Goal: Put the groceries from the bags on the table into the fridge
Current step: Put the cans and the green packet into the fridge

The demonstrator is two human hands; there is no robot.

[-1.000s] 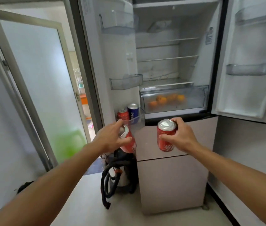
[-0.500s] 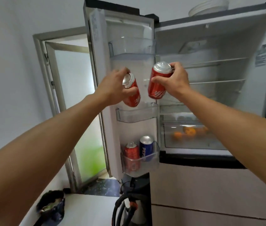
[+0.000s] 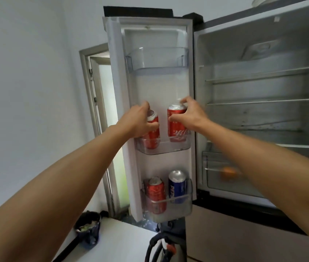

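Left hand (image 3: pixel 137 120) fingers are clamping round left can (image 3: pixel 153 138). Right hand (image 3: pixel 189 116) fingers are clamping round right can (image 3: pixel 177 129). Both cans are standing side by side with a small gap, bases down inside mid bin (image 3: pixel 166 149) on the fridge (image 3: pixel 254 114) door. Cannot tell if they are resting on its floor. Above the fingers, top bin (image 3: pixel 157 68) is sitting. Below the fingers, low bin (image 3: pixel 180 208) is holding red can (image 3: pixel 156 195) and blue can (image 3: pixel 177 186), upright. Down right of the fingers, an orange (image 3: pixel 228 172) is showing blurred in the drawer (image 3: pixel 214 178).
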